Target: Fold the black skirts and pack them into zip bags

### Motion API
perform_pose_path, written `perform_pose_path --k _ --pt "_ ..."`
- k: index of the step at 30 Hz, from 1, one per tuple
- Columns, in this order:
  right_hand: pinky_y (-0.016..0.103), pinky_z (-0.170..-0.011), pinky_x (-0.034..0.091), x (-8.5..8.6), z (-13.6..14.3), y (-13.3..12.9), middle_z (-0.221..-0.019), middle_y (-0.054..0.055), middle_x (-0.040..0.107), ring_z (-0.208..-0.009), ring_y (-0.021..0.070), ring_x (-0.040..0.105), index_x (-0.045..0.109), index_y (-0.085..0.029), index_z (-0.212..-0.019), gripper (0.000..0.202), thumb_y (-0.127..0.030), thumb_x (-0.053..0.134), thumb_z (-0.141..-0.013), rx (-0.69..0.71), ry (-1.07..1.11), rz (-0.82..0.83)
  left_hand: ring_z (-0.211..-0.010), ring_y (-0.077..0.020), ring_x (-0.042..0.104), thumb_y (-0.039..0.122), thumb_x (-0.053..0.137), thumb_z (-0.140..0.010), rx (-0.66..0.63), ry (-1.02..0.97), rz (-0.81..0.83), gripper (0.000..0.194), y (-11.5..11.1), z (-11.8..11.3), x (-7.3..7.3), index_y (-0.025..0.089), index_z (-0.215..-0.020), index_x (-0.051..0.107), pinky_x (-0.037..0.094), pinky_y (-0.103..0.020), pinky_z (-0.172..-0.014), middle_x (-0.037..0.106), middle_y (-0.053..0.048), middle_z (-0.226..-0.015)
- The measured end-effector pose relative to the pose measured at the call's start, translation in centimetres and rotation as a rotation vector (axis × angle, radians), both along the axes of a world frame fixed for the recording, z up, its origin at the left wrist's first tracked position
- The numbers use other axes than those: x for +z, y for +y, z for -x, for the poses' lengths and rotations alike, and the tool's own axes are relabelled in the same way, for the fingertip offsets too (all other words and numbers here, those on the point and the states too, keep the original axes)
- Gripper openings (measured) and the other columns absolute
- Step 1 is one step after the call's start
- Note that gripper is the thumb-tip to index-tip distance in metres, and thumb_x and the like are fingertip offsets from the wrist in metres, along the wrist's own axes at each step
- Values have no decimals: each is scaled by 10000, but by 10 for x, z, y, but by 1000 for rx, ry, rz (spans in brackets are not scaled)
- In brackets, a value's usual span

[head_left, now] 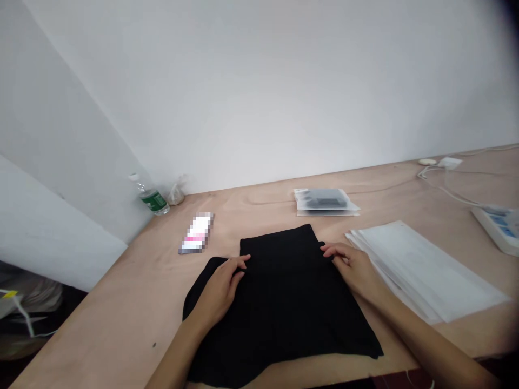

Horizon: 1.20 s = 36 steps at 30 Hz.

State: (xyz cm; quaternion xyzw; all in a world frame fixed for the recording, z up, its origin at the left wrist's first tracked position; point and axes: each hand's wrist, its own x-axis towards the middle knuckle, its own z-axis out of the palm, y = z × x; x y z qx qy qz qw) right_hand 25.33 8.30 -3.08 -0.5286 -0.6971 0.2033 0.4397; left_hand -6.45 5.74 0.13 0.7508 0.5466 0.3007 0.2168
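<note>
A black garment [279,302] lies spread on the table in front of me, with a squared, folded-looking section at its far end and a rounded flap to the left. My left hand [223,286] rests over the left side, its fingertips and thumb closed on the cloth near the inner edge of that flap. At the upper right edge, my right hand [351,265] pinches the fabric between thumb and fingers. Exactly how many layers each hand grips is hidden.
Translucent flat bags [430,270] are stacked at the right. A bagged dark item [324,202] sits behind the garment. A phone [197,232], a bottle [152,200] and a knotted plastic bag [177,192] are at left. A white device [497,227] and cables stand far right.
</note>
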Motion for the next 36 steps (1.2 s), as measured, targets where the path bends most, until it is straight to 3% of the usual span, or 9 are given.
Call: perform_pose_path --k 5,12,16,21,26,32,36 --pt "392 -820 503 -5 0 -1 -965 28 680 -916 190 633 618 -220 -758 268 -66 402 -720 44 -215 -128 -1088 -207 540 210 396 -849 -45 163 -90 151 2 2 -6 260 -890 533 387 -432 -966 595 -40 -1189" --pt "425 -875 480 -7 -7 -9 -1058 30 659 -972 190 610 649 -226 -857 328 -47 392 -760 88 -311 -180 -1098 -225 536 240 431 -849 -70 340 -170 217 -3 9 -6 292 -974 600 401 -441 -950 593 -10 -1206" --pt "416 -922 456 2 -21 -43 -1221 41 560 -1117 190 521 580 -252 -1081 359 -85 416 -809 155 -347 -203 -1145 -235 509 283 493 -828 -29 329 -183 291 -43 26 -5 338 -1102 573 417 -443 -957 577 -3 -1228" --pt "385 -901 486 3 -41 -99 -1196 41 570 -1135 210 500 542 -279 -1130 376 -228 603 -762 303 -486 -149 -1165 -272 493 338 652 -712 -128 393 -130 317 -103 51 -9 379 -1024 616 472 -460 -913 590 9 -1208" --pt "377 -883 496 -1 -46 -116 -1171 18 592 -1134 218 500 598 -292 -1030 288 -245 621 -747 332 -619 -140 -1171 -254 491 295 641 -729 -181 447 -185 309 -117 58 -13 358 -1031 619 479 -461 -910 590 2 -1209" --pt "378 -874 475 13 -37 -116 -1118 35 614 -1088 230 529 617 -260 -900 150 -205 560 -773 309 -476 6 -1208 -243 449 227 581 -774 -180 467 -140 122 -115 51 -3 298 -837 658 473 -446 -919 565 13 -1234" --pt "334 -824 481 19 -26 -108 -1090 41 620 -1014 217 569 586 -245 -857 112 -282 486 -824 145 -173 175 -1204 -271 446 300 625 -739 -166 446 -114 124 -115 46 -2 275 -859 641 466 -477 -913 566 -19 -1230"
